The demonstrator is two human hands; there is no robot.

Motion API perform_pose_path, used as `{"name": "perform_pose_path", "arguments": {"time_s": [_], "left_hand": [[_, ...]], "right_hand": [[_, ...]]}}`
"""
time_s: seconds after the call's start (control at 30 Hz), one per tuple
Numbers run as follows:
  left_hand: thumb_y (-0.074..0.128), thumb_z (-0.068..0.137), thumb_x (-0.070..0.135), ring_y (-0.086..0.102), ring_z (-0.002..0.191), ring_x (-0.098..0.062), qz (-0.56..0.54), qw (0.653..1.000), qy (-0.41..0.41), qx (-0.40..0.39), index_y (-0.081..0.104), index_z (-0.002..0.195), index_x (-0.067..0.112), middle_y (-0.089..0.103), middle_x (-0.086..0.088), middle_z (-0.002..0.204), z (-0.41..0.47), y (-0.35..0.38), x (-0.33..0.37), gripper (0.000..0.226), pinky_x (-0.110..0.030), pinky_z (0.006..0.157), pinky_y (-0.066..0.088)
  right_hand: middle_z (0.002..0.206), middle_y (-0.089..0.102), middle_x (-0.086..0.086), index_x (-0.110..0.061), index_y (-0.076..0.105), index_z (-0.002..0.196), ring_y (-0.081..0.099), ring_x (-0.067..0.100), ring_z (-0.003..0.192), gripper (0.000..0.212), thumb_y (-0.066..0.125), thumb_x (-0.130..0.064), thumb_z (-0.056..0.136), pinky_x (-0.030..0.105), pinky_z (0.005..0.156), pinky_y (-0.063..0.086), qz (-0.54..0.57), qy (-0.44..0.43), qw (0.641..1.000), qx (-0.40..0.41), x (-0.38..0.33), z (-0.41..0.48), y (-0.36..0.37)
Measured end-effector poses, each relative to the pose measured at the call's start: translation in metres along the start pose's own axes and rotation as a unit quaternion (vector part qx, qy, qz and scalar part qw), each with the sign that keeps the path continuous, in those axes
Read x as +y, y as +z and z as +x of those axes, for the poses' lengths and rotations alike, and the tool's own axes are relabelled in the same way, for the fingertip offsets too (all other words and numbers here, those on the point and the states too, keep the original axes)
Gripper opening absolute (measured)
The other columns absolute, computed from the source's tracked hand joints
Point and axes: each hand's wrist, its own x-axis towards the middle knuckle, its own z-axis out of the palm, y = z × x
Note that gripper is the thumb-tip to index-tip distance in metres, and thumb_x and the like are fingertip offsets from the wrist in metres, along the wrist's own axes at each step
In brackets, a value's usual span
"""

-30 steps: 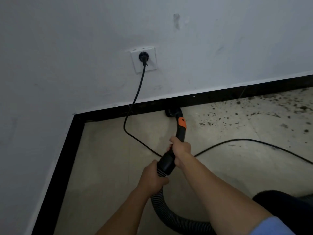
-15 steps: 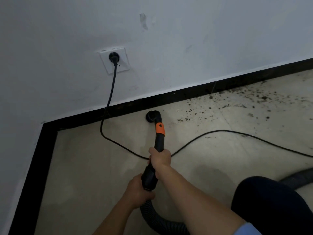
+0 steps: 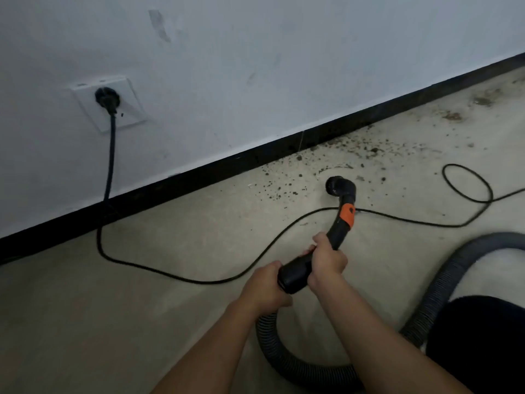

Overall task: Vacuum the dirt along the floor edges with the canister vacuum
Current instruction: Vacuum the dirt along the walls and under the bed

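The black vacuum wand (image 3: 338, 226) has an orange band and ends in a round nozzle (image 3: 336, 185) on the pale floor, a short way out from the black skirting (image 3: 227, 166). My right hand (image 3: 326, 258) grips the wand just below the orange band. My left hand (image 3: 265, 285) grips the thick black cuff where the ribbed hose (image 3: 272, 345) joins. Dark dirt crumbs (image 3: 355, 149) lie scattered along the skirting beyond and to the right of the nozzle.
A black power cord (image 3: 181, 275) runs from the plug in the white wall socket (image 3: 109, 102) down across the floor, passes under the wand and loops at the right. The hose curves round to a dark shape (image 3: 480, 336) at the lower right.
The nozzle has moved right along the wall, away from the corner and off the skirting, into the dirt patch. The view has swung right with it. Both hands keep their grip.
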Motion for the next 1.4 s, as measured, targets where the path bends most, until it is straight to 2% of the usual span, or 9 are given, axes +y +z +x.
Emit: {"name": "perform_pose_path", "arguments": {"time_s": [0.1, 0.27, 0.4, 0.6, 0.73, 0.9, 1.03, 1.17, 1.4], "left_hand": [[0.078, 0.064, 0.017, 0.057, 0.083, -0.016, -0.009, 0.998, 0.018, -0.063, 0.049, 0.087, 0.022, 0.056, 0.003, 0.089, 0.019, 0.008, 0.012, 0.037, -0.026, 0.062, 0.048], [0.087, 0.054, 0.026, 0.065, 0.084, -0.016, -0.058, 0.989, -0.010, -0.135, 0.061, 0.089, 0.019, 0.064, 0.001, 0.089, 0.030, 0.013, -0.025, 0.044, -0.030, 0.071, 0.058], [0.085, 0.037, 0.037, 0.068, 0.082, -0.018, -0.078, 0.987, -0.080, -0.114, 0.064, 0.098, 0.014, 0.068, -0.004, 0.094, 0.012, 0.003, -0.073, 0.069, -0.033, 0.066, 0.060], [0.086, 0.054, 0.015, 0.065, 0.081, -0.016, -0.108, 0.988, -0.097, -0.044, 0.063, 0.092, 0.019, 0.067, -0.002, 0.088, -0.034, -0.032, -0.109, 0.044, -0.027, 0.060, 0.055], [0.085, 0.045, 0.024, 0.067, 0.083, -0.018, -0.073, 0.991, -0.105, -0.049, 0.064, 0.095, 0.011, 0.067, -0.006, 0.091, -0.047, -0.034, -0.105, 0.056, -0.029, 0.061, 0.057], [0.080, 0.060, 0.017, 0.059, 0.070, -0.014, -0.016, 0.997, -0.045, -0.066, 0.060, 0.079, 0.019, 0.061, 0.001, 0.079, -0.031, -0.011, -0.064, 0.028, -0.024, 0.061, 0.050], [0.077, 0.067, 0.018, 0.060, 0.085, -0.019, -0.015, 0.998, -0.007, -0.062, 0.059, 0.105, 0.013, 0.062, -0.004, 0.096, -0.014, 0.016, -0.014, 0.042, -0.025, 0.066, 0.048], [0.077, 0.065, 0.019, 0.061, 0.086, -0.019, -0.057, 0.993, -0.035, -0.093, 0.059, 0.110, 0.010, 0.061, -0.004, 0.096, -0.011, 0.033, -0.007, 0.049, -0.025, 0.066, 0.050], [0.080, 0.061, 0.009, 0.065, 0.084, -0.022, -0.127, 0.981, -0.134, -0.059, 0.063, 0.096, 0.009, 0.064, -0.005, 0.087, -0.052, 0.012, -0.080, 0.039, -0.030, 0.066, 0.056]], "right_hand": [[0.060, 0.054, 0.009, -0.004, 0.056, 0.084, 0.049, 0.019, 0.047, 0.008, 0.064, -0.007, 0.085, 0.028, 0.047, 0.048, -0.021, 0.001, 1.000, -0.005, -0.013, 0.020, -0.007], [0.059, 0.054, 0.009, -0.003, 0.057, 0.089, 0.050, 0.019, 0.044, 0.010, 0.065, -0.007, 0.085, 0.028, 0.047, 0.046, -0.118, -0.020, 0.989, -0.089, 0.014, 0.023, 0.007], [0.057, 0.056, 0.008, -0.003, 0.058, 0.088, 0.051, 0.020, 0.045, 0.010, 0.065, -0.009, 0.084, 0.030, 0.050, 0.047, -0.164, -0.043, 0.975, -0.144, 0.066, 0.005, 0.032], [0.058, 0.054, 0.008, -0.003, 0.057, 0.088, 0.049, 0.020, 0.044, 0.013, 0.066, -0.009, 0.082, 0.029, 0.048, 0.045, -0.176, -0.002, 0.952, -0.249, 0.102, -0.039, 0.072], [0.059, 0.055, 0.008, -0.004, 0.059, 0.089, 0.050, 0.019, 0.045, 0.012, 0.066, -0.010, 0.082, 0.029, 0.049, 0.046, -0.138, 0.011, 0.964, -0.226, 0.104, -0.046, 0.056], [0.057, 0.056, 0.009, -0.003, 0.060, 0.086, 0.051, 0.021, 0.046, 0.011, 0.067, -0.009, 0.081, 0.030, 0.051, 0.049, -0.034, -0.010, 0.993, -0.116, 0.071, -0.025, 0.013], [0.060, 0.054, 0.009, -0.002, 0.057, 0.089, 0.048, 0.018, 0.045, 0.011, 0.065, -0.005, 0.082, 0.030, 0.051, 0.049, 0.024, -0.005, 0.998, -0.065, 0.027, 0.005, -0.024], [0.060, 0.053, 0.009, -0.001, 0.057, 0.092, 0.048, 0.018, 0.042, 0.013, 0.065, -0.006, 0.084, 0.028, 0.047, 0.047, -0.054, -0.011, 0.994, -0.095, 0.020, 0.019, -0.029], [0.061, 0.059, 0.009, -0.002, 0.060, 0.094, 0.055, 0.020, 0.046, 0.018, 0.066, -0.014, 0.082, 0.030, 0.051, 0.049, -0.186, -0.035, 0.962, -0.195, 0.098, -0.024, 0.018]]}}
